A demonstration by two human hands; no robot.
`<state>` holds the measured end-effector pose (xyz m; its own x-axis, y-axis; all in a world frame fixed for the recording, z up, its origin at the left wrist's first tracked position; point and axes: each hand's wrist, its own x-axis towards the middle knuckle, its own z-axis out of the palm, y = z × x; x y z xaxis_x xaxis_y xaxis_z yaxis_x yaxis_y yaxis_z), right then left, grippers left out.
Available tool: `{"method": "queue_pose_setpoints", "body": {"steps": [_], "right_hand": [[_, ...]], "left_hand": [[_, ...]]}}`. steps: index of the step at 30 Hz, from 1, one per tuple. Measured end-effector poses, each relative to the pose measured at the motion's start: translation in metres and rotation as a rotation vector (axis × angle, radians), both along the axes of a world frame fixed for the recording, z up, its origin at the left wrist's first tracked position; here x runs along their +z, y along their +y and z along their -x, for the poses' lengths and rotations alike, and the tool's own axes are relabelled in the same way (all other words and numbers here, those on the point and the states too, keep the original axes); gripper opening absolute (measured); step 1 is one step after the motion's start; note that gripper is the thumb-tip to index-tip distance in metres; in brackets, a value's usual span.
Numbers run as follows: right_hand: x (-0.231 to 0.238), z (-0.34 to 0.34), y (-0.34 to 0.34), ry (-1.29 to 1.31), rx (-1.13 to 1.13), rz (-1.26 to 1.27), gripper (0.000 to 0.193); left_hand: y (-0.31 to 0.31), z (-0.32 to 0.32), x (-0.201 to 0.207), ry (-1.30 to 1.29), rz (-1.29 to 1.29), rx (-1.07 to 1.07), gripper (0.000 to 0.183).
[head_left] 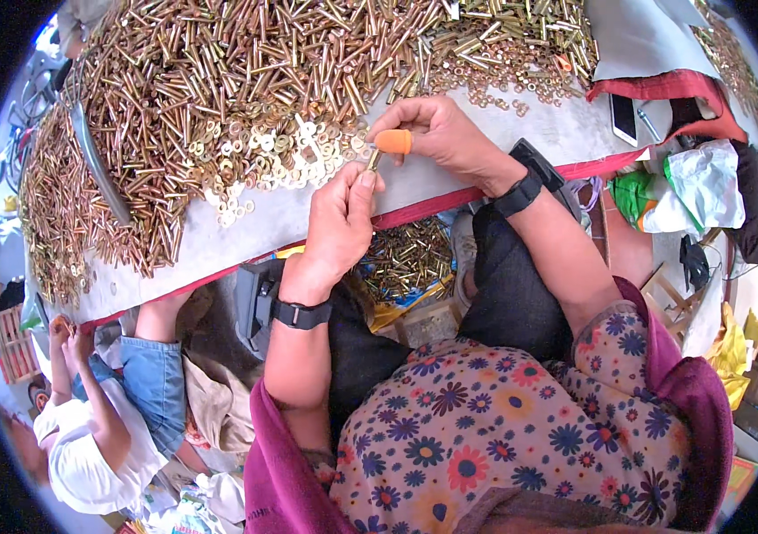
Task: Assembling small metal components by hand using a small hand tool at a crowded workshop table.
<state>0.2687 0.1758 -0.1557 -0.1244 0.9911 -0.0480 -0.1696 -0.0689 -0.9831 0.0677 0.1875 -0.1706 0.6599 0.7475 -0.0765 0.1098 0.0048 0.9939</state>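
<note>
Slim brass-coloured metal bolt (373, 162): tilted between the two hands, just above the front of the pale grey tabletop (535, 133).
Left hand (343, 218): thumb and fingertips pinched closed on the bolt's lower end.
Right hand (446, 142): fingers bent in at the upper end, one wearing an orange rubber fingertip cover (394, 141); whether they grip anything is hidden.
Flat gold-coloured metal washers (294, 153): loose, just beyond the hands.
Progress: this piece seems midway; many remain in the tabletop heap (308, 53). Whether the lower heap (407, 254) between the knees is finished, I cannot tell.
</note>
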Motion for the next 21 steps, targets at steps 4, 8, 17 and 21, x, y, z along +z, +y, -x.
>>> {"method": "queue_pose_setpoints", "body": {"steps": [4, 8, 17, 21], "right_hand": [[-0.01, 0.004, 0.007, -0.064, -0.044, 0.032, 0.015], [-0.015, 0.009, 0.011, -0.028, -0.108, 0.043, 0.016], [-0.007, 0.004, 0.011, 0.181, -0.066, 0.0, 0.028], [-0.005, 0.004, 0.011, 0.177, -0.043, -0.001, 0.029]], "left_hand": [[0.002, -0.004, -0.001, 0.079, -0.177, 0.105, 0.022], [0.005, -0.012, -0.006, 0.093, -0.288, 0.133, 0.019], [0.013, -0.013, 0.006, -0.109, 0.311, 0.098, 0.023], [0.015, -0.011, -0.003, -0.105, 0.192, 0.095, 0.023]]}}
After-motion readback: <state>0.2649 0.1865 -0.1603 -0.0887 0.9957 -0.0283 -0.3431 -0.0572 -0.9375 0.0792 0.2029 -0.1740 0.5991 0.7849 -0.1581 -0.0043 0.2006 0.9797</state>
